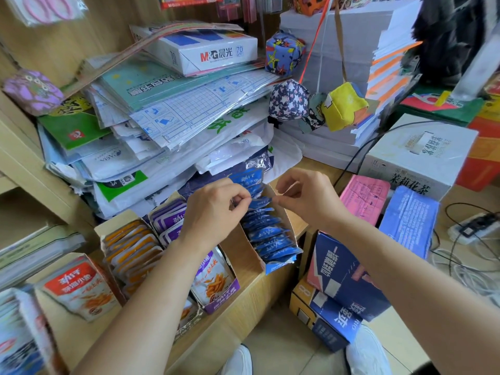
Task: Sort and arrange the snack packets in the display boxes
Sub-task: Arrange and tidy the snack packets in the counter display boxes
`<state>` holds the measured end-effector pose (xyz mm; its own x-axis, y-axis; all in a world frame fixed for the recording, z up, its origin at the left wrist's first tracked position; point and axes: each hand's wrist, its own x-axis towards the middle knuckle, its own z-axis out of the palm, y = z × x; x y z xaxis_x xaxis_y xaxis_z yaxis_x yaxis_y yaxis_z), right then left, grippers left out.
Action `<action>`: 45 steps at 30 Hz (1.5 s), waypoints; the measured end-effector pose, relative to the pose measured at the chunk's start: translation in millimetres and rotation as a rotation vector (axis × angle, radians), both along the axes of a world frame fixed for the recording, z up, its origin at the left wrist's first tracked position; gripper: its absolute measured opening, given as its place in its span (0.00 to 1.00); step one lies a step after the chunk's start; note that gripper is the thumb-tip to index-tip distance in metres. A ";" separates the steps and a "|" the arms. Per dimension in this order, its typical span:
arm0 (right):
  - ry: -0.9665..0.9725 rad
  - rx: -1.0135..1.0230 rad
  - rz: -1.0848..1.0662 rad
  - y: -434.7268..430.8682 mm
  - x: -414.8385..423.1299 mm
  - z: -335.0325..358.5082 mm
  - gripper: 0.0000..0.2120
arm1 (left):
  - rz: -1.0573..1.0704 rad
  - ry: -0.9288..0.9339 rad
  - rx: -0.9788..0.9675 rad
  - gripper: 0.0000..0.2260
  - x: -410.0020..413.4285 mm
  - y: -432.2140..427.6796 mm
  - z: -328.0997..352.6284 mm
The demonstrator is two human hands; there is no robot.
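Left hand: I am pinching the left end of a blue packet (261,203) with my left hand (213,209), thumb against curled fingertips.
Right hand: my right hand (305,196) is pinching the same packet's right end.
Packet: it is lying level between my hands, just above the far end of the row of blue packets (270,240).
Row: it is standing in a cardboard display box (243,257) on the wooden shelf (243,301).
Neighbours: purple packets (170,220) and orange packets (132,244) are sitting in boxes to the left.

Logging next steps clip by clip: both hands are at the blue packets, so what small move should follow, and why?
Probably press the held packet down into the back of the row. The left hand and right hand pinch its ends above the box, and it seems to ride higher than the rest.
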<state>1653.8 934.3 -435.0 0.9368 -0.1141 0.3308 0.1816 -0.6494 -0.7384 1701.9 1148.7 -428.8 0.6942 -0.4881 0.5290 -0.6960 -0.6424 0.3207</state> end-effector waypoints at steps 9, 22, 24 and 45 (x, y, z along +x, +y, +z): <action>0.094 -0.333 0.193 -7.3 -11.3 -23.5 0.14 | 0.142 0.022 -0.058 0.04 5.2 -2.3 -8.0; 0.060 -0.444 0.292 6.7 6.6 -26.7 0.12 | 0.211 0.108 -0.169 0.03 5.5 -0.2 -11.9; 0.054 -0.400 0.260 4.8 6.2 -26.3 0.12 | 0.224 0.120 -0.173 0.03 6.5 0.0 -11.9; 0.011 -0.117 0.070 8.3 31.0 -43.3 0.04 | 0.273 0.197 -0.193 0.03 7.0 2.6 -11.4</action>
<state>1684.8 942.5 -478.4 0.9448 -0.0091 0.3275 0.2220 -0.7174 -0.6603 1708.9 1151.4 -440.2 0.8825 -0.1755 0.4363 -0.4202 -0.7106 0.5644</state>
